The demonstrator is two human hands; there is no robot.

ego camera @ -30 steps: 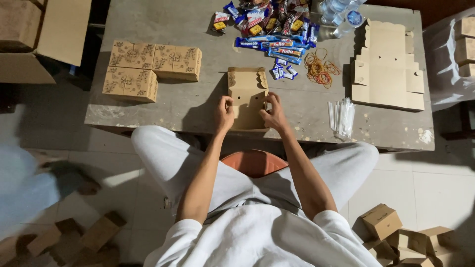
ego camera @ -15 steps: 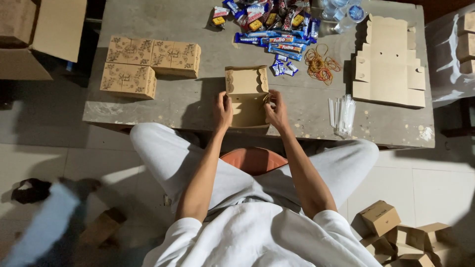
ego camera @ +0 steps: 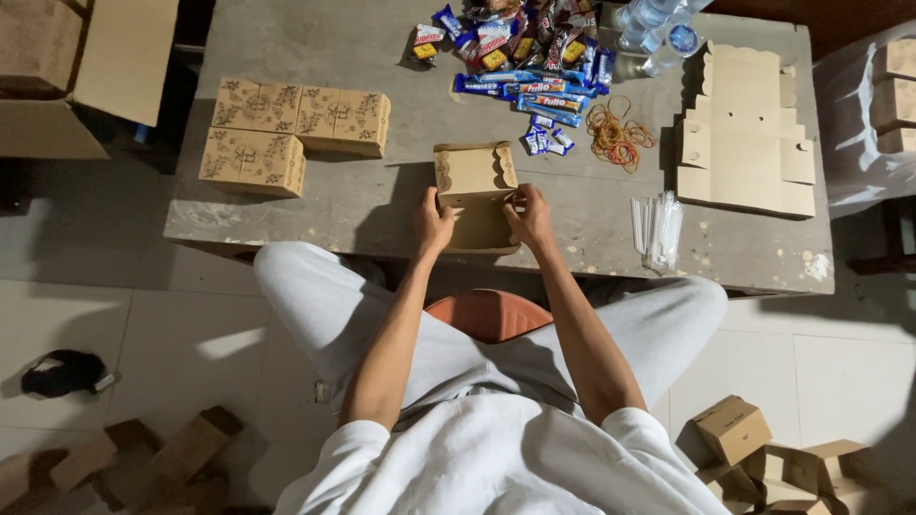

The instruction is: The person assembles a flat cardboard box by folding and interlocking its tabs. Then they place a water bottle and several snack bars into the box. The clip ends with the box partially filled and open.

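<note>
1. The left hand (ego camera: 434, 224) has its grip closed on the left side of a small open cardboard box (ego camera: 477, 195).
2. The right hand (ego camera: 530, 217) clasps its right side.
3. The box sits at the desk's (ego camera: 382, 200) near edge, lid flap up.

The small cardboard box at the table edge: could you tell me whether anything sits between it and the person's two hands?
Nothing visible does. The left hand and right hand already grip the small box on either side, its lid flap up.
</note>
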